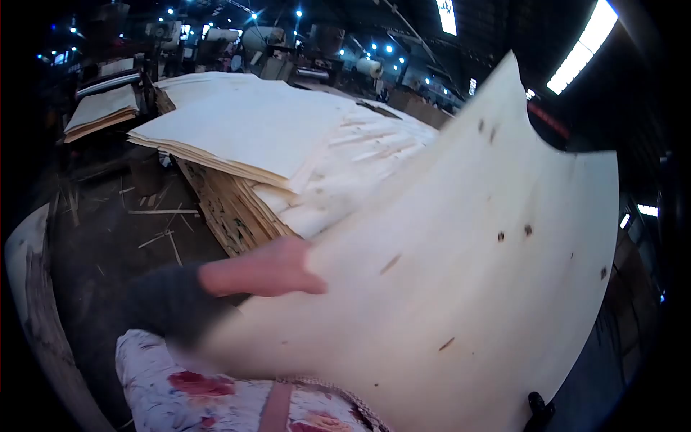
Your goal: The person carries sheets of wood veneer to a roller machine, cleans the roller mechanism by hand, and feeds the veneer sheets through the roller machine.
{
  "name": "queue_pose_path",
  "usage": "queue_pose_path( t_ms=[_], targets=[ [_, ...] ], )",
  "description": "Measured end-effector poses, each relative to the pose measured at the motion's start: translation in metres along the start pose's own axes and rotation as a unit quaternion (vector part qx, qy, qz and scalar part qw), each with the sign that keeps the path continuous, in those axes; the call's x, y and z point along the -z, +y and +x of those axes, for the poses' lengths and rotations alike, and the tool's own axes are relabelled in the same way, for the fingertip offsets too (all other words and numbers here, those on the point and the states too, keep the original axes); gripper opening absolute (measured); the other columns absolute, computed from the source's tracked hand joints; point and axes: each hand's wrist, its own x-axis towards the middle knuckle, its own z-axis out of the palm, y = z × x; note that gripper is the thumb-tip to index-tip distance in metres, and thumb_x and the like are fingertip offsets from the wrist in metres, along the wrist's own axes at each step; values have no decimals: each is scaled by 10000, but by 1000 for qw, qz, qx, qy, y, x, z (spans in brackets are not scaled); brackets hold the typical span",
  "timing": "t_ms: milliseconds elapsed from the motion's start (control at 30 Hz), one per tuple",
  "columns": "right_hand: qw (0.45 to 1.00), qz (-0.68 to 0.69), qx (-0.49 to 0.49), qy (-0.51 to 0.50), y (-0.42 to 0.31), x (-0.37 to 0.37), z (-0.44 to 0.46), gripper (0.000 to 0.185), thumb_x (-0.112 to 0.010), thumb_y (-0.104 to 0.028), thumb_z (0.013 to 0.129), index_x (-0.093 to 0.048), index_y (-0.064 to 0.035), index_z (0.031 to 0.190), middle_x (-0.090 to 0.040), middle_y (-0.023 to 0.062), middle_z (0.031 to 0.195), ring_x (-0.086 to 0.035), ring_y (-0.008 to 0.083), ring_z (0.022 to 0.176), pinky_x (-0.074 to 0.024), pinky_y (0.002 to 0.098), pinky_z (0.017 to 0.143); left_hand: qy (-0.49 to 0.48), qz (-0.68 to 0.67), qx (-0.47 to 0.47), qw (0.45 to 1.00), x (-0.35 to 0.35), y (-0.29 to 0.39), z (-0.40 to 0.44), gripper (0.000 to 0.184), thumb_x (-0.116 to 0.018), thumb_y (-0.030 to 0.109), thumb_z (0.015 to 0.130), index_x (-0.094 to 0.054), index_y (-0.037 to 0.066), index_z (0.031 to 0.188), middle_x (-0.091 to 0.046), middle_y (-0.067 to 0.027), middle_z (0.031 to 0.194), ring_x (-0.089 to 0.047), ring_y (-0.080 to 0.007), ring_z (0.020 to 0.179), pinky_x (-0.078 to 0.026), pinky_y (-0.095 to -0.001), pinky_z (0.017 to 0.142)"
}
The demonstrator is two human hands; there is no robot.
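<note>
A large, pale wood veneer sheet with several brown knots is raised in front of me, curving upward at its far right corner. My left hand, slightly blurred, grips its left edge, with the thumb over the near face and the other fingers hidden behind. At the lower right edge of the sheet, a dark, apparently gloved part of my right hand shows, pinching the edge; most of that hand is hidden. Beyond the sheet lies a tall veneer stack, its upper sheets flat and others rumpled beside them.
A smaller veneer pile stands at the back left. Wood strips litter the dark floor. A curved pale sheet is at the far left. Machinery and lights fill the background.
</note>
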Motion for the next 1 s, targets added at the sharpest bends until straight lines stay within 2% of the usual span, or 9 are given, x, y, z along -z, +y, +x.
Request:
queue_pose_path(
  t_ms=[300,467,633,667,733,767,800,967,1000],
  targets=[
    [949,142,226,-170,-173,-220,225,448,-684,-209,843,-567,-7,1226,-630,91,1126,-599,207,1011,-484,356,896,310,81,84,944,284,-80,-31,478,-706,89,701,-611,-47,1149,-695,-154,997,-659,-198,889,-499,-332,828],
    [851,250,376,-269,-225,-471,399,377,-553,-260,938,-579,-43,1246,-560,86,1264,-546,203,1114,-456,353,939,659,400,-20,637,353,-133,82,580,-690,98,766,-474,-11,1294,-587,-238,1196,-562,-406,1089,-459,-394,947],
    [803,331,144,-474,-124,-468,315,405,-489,-141,975,-441,-75,1372,-563,115,1283,-565,282,1154,-495,393,948,378,422,-123,815,151,-86,38,409,-633,27,795,-585,43,1201,-609,-157,1179,-544,-341,1151,-372,-455,1032],
    [828,34,402,-390,-79,-444,312,388,-510,-149,966,-470,12,1317,-600,142,1222,-578,279,1146,-504,400,953,327,346,-146,867,119,-81,22,359,-637,32,795,-616,32,1154,-650,-171,1055,-602,-361,1013,-460,-434,907],
    [833,354,15,-425,-20,-387,276,333,-560,-196,948,-542,36,1187,-625,162,1149,-624,280,1067,-535,409,909,134,242,-47,960,65,-95,-3,362,-690,107,803,-639,86,1160,-685,-136,995,-660,-310,899,-529,-387,825],
    [902,80,234,-355,38,-368,289,371,-541,-217,960,-502,5,1255,-614,181,1156,-627,319,1042,-549,436,873,55,183,-46,980,38,-104,-6,320,-665,165,852,-638,104,1165,-698,-126,966,-679,-295,846,-548,-371,744],
    [870,355,-46,-339,83,-347,285,380,-520,-235,966,-476,-50,1296,-603,179,1171,-629,347,1015,-552,459,840,-45,148,-23,988,15,-116,-3,286,-636,189,883,-641,108,1157,-699,-121,974,-678,-306,849,-549,-377,720],
    [862,375,-272,-204,298,-246,273,230,-566,-245,933,-596,-105,1113,-634,123,1140,-616,376,1024,-520,559,811,-240,105,-28,965,-117,-111,53,374,-591,184,899,-562,114,1265,-658,-150,1107,-632,-342,977,-519,-413,823],
    [950,118,101,-270,341,-232,262,212,-538,-277,944,-616,-115,1055,-635,103,1152,-614,355,1029,-525,515,808,-266,102,-40,958,-143,-103,70,374,-591,184,899,-562,114,1265,-658,-150,1107,-632,-342,977,-519,-413,823]
  ],
)
